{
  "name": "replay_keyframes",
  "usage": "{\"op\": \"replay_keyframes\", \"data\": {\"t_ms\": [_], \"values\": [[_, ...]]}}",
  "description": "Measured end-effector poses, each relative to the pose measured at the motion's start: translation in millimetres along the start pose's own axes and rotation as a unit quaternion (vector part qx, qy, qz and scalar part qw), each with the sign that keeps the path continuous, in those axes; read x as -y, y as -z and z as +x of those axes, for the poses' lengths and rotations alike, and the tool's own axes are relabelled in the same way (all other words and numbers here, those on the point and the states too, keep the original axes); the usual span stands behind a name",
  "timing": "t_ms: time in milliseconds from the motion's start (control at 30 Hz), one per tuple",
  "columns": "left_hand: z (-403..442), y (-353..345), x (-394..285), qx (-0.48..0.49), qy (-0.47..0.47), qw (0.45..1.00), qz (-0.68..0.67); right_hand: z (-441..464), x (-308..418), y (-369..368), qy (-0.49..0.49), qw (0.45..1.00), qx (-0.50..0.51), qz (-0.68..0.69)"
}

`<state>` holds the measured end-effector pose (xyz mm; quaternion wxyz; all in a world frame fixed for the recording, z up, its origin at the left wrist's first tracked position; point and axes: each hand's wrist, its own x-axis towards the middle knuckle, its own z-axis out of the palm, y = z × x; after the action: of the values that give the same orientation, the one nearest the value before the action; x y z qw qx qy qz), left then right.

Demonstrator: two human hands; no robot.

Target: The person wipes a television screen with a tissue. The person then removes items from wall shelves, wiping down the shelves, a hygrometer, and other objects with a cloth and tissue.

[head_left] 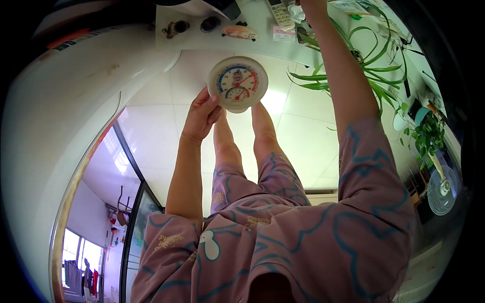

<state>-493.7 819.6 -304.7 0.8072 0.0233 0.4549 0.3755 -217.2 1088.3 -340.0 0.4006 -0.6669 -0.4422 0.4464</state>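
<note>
Left hand (201, 117) clamped on a dial gauge (238, 83)
Gauge sits between one and two o'clock from that grip (basically round, so no real long axis), smooth, pale, plastic-looking rim. Left's way nearer; right hand (310, 6) is cropped around one o'clock in view, can't tell its grip.

A home: houseplants (428, 134), fan (440, 190), hanging clothes (74, 276)

The left grip (202, 117) pinches with its thumb (208, 105) uppermost, while the right arm (347, 76) stretches forward.
</note>
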Motion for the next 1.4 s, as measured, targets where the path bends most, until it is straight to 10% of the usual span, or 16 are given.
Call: {"op": "replay_keyframes", "data": {"t_ms": [300, 400, 567, 800, 1100, 1400], "values": [[-25.9, -42.5, -14.2, -0.009, -0.046, 0.999, 0.002, -90.0, 83.6, 62.6, -0.037, 0.96, -0.085, 0.265], [-39.2, -57.6, -24.0, -0.001, -0.054, 0.999, 0.0, -120.0, 49.6, 117.7, 0.052, 0.918, 0.085, 0.385], [-72.1, -95.8, -46.4, 0.032, -0.047, 0.996, 0.068, -228.4, 76.6, 146.5, 0.098, 0.934, -0.144, 0.312], [-119.8, -126.3, -55.8, 0.117, -0.024, 0.979, 0.163, -359.6, 100.3, 160.0, 0.002, 0.801, -0.168, 0.575], [-169.7, -50.1, -44.7, 0.072, 0.0, 0.991, 0.113, -330.8, 97.8, 105.7, -0.081, 0.832, -0.221, 0.503], [-218.7, -6.0, -21.2, -0.026, -0.054, 0.998, 0.015, -175.5, 99.7, 90.7, -0.16, 0.971, -0.048, 0.169]]}}
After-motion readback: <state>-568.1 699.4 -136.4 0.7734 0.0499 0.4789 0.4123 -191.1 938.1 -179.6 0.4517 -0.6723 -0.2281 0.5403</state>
